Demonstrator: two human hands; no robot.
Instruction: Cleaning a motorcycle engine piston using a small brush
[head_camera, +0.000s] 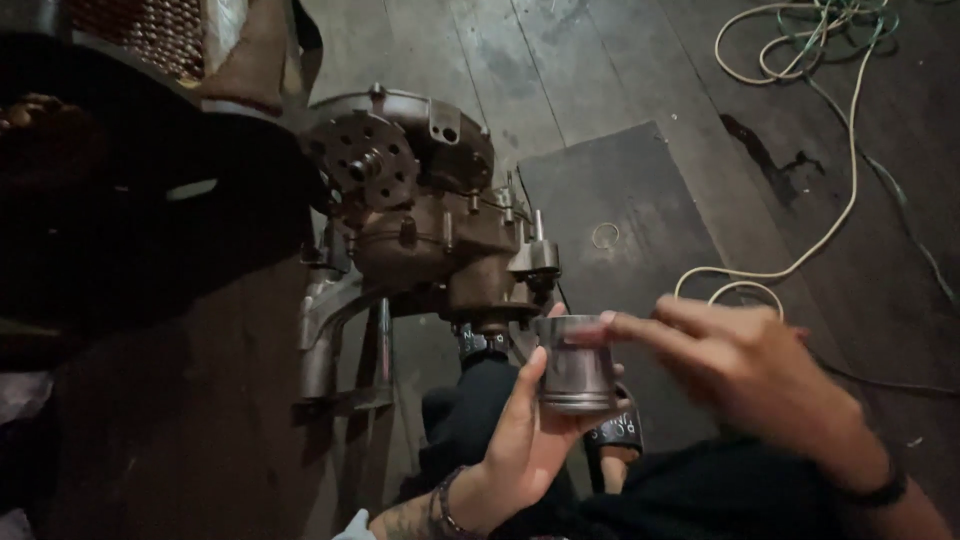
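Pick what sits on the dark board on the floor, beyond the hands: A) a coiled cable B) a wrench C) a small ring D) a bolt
C: a small ring lies alone on the dark board, past the engine; the left hand holds a metal piston while the right hand touches its rim.

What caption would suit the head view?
Left hand holds a metal piston, right hand at its rim, beside an engine.

Piston (575, 375) between hands, engine (420, 210) beyond it.
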